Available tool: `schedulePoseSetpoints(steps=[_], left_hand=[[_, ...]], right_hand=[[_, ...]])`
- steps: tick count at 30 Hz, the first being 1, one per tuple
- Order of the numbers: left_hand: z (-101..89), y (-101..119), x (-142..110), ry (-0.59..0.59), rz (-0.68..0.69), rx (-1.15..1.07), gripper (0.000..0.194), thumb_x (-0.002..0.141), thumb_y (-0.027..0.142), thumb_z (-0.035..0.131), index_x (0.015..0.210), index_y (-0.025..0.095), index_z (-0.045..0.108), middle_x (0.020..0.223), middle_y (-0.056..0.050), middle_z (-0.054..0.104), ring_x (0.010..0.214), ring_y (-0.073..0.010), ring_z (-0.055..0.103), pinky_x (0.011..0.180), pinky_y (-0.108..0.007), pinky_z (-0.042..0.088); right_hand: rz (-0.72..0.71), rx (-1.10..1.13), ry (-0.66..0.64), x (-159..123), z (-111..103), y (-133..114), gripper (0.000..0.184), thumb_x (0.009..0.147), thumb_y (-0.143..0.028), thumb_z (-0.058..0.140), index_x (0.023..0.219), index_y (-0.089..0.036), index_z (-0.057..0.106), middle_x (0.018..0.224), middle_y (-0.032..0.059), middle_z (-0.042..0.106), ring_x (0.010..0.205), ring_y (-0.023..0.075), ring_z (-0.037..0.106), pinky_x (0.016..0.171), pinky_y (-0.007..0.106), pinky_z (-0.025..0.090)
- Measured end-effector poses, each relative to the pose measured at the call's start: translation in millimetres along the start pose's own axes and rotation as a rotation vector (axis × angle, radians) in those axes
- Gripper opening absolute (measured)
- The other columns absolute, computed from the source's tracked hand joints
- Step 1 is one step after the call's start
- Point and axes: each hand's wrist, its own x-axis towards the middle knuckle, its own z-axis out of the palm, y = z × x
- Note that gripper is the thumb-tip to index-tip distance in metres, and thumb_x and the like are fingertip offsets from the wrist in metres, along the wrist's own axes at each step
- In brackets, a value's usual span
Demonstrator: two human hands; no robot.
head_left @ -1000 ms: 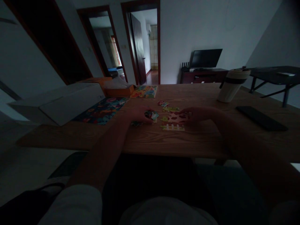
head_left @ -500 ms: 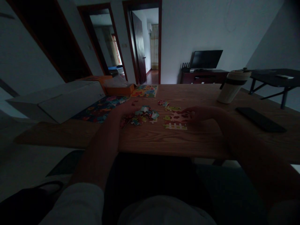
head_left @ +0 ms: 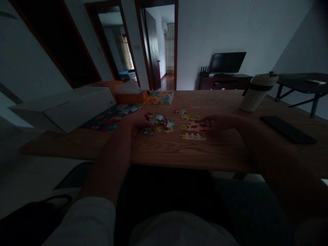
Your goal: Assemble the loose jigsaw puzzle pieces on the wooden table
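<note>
Multicoloured flat puzzle pieces (head_left: pixel 157 121), frame centre, now more uncovered.
Left hand (head_left: pixel 138 118) has shifted leftward; right hand (head_left: pixel 218 123) stays at pink-brown puzzle pieces (head_left: pixel 195 126); both grips unclear.

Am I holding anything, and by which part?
Can't tell: right hand at the right end of the pink puzzle section, left hand at the piece pile.

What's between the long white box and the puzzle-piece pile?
In the head view, a dark, colorful patterned sheet lies next to the white box, then the left hand is at the puzzle-piece pile.
</note>
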Motion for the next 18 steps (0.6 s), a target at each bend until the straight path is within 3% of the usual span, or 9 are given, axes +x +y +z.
schedulePoseSetpoints(steps=[6,9,14,18], left_hand=[[1.3,6,0,0.033,0.019,0.009,0.070,0.080,0.044,0.074,0.142,0.017,0.058,0.131,-0.013,0.067,0.106,-0.0263,0.068,0.083,-0.030,0.054],[1.8,7,-1,0.040,0.021,0.004,0.065,0.080,0.044,0.074,0.138,0.018,0.060,0.127,-0.012,0.068,0.100,-0.0244,0.069,0.078,-0.029,0.054],[-1.1,2,-4,0.055,0.000,-0.052,0.066,0.082,0.040,0.072,0.141,0.014,0.056,0.122,-0.013,0.068,0.093,-0.0225,0.069,0.072,-0.029,0.053],[-10.4,-2,-9,-0.033,-0.033,-0.004,0.084,0.073,0.046,0.080,0.146,0.018,0.050,0.131,-0.012,0.066,0.109,-0.0262,0.067,0.086,-0.031,0.052]], right_hand=[[-0.032,0.037,-0.007,1,0,3,0.076,0.074,-0.058,0.074,0.144,-0.031,0.061,0.138,0.0077,0.066,0.120,0.0354,0.064,0.106,0.051,0.049],[-0.004,0.026,0.006,1,0,2,0.079,0.073,-0.059,0.075,0.144,-0.029,0.061,0.139,0.0090,0.065,0.121,0.0363,0.064,0.107,0.051,0.049],[-0.020,0.001,0.009,0,0,1,0.075,0.074,-0.057,0.074,0.143,-0.030,0.061,0.140,0.0076,0.065,0.124,0.0364,0.062,0.109,0.051,0.047],[-0.016,0.010,-0.003,0,-1,0,0.074,0.075,-0.056,0.073,0.143,-0.030,0.061,0.138,0.0076,0.066,0.123,0.0362,0.063,0.108,0.051,0.048]])
